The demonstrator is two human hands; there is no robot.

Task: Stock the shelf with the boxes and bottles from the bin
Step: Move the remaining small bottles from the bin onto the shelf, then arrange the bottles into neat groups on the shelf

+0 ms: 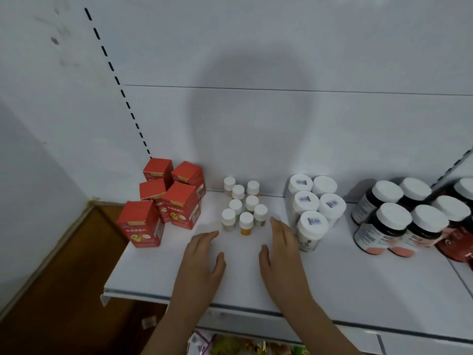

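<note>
Seen from a head-worn camera looking down: two bare hands lie flat, palms down, on a white shelf (332, 278), holding nothing. The left hand (202, 254) has its fingers straight and close together, thumb angled out; the right hand (282, 248) is the same, fingers extended and pressed side by side. Between and just beyond the fingertips of both hands stands a cluster of small white-capped bottles (243, 204) in rough rows, all upright; the nearest one, just ahead of the gap between the hands, has an orange body (246, 224). Neither hand touches it. Out past the left hand's far side stand five red boxes (167, 198), upright, bunched toward the shelf's back corner, one nearer the front edge. Just beside the right hand's outer edge is a group of wider white-lidded jars (313, 208) — the closest is near the little finger, though contact cannot be told. Farther out on that side, well apart from the hand, are dark bottles with white lids (399, 219). The bin is not in view; below the shelf's front lip, near the wrists, only a strip of colourful packaging (245, 345) shows. Judging by the grouped goods, much of the stocking looks done — whether items remain in the bin cannot be told, and open shelf space remains in front.
</note>
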